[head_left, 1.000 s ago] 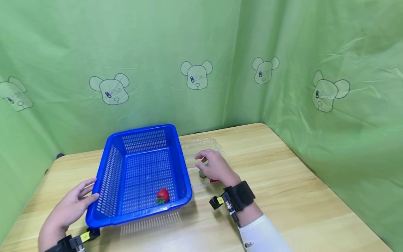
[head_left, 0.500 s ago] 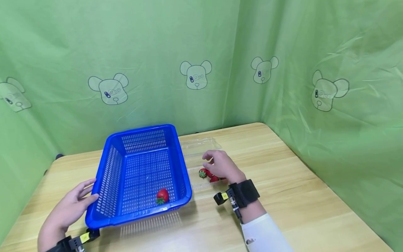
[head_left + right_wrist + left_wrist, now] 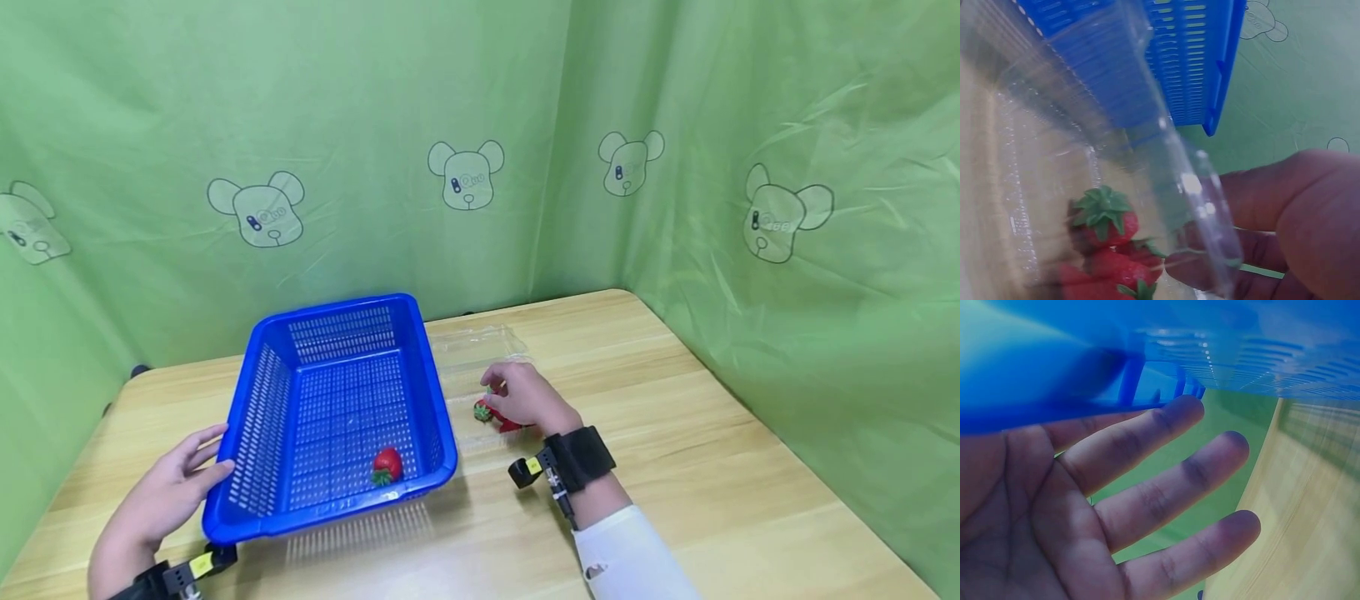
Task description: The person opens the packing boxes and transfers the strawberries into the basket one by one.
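Note:
A blue perforated plastic basket [image 3: 441, 417] stands left of centre, its near end above its shadow. My left hand [image 3: 161, 492] grips its left rim, thumb on top; in the left wrist view the fingers [image 3: 1147, 500] stretch out beneath. One strawberry [image 3: 388, 461] lies in the basket's near right corner. Right of it, my right hand [image 3: 528, 396] reaches into a clear plastic container [image 3: 480, 343] and pinches a strawberry [image 3: 497, 389], partly covered by the fingers. Several more strawberries [image 3: 1129, 267] lie beneath. The container's wall [image 3: 1175, 156] crosses in front of the fingers in the right wrist view.
A light wooden table [image 3: 675, 450] carries everything. Green curtains [image 3: 352, 125] printed with bear heads hang behind it and along both sides. The basket's right rim stands close beside the container.
My right hand has shifted right over the container and then sunk slightly; a strawberry's leaves and red flesh now show between thumb and fingers. My left hand and the basket have stayed in place.

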Demonstrator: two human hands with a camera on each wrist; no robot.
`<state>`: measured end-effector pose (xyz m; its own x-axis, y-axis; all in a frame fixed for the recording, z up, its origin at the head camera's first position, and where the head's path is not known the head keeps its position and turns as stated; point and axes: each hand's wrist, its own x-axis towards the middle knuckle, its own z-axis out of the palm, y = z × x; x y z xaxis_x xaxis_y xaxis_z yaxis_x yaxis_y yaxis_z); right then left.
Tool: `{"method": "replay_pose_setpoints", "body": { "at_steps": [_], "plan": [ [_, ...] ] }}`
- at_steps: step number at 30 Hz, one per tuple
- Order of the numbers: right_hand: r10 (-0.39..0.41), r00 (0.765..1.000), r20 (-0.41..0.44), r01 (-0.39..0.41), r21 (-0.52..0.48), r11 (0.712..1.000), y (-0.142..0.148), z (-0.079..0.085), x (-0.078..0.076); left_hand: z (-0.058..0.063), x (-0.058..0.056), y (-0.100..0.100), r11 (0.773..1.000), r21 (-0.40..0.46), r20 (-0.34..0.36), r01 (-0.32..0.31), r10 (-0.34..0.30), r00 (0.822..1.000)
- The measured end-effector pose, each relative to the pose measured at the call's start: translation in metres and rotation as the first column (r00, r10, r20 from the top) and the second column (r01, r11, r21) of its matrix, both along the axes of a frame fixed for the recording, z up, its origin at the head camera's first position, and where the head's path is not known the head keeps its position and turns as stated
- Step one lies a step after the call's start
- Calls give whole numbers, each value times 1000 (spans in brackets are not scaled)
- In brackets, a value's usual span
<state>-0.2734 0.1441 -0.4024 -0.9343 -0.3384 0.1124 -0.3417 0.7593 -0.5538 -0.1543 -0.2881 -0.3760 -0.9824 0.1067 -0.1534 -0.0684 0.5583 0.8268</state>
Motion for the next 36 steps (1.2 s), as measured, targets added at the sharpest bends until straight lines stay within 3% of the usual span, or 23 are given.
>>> {"method": "replay_pose_setpoints", "body": {
  "at_steps": [11,36],
  "plan": [
    [14,1000,12,-14,18,1000,-7,-6,0,0,1,-1,1000,1,34,-22,22,999],
    [72,997,6,-72,88,994,-12,-16,-4,3,2,4,1000,-2,13,-14,14,1000]
  ]
}}
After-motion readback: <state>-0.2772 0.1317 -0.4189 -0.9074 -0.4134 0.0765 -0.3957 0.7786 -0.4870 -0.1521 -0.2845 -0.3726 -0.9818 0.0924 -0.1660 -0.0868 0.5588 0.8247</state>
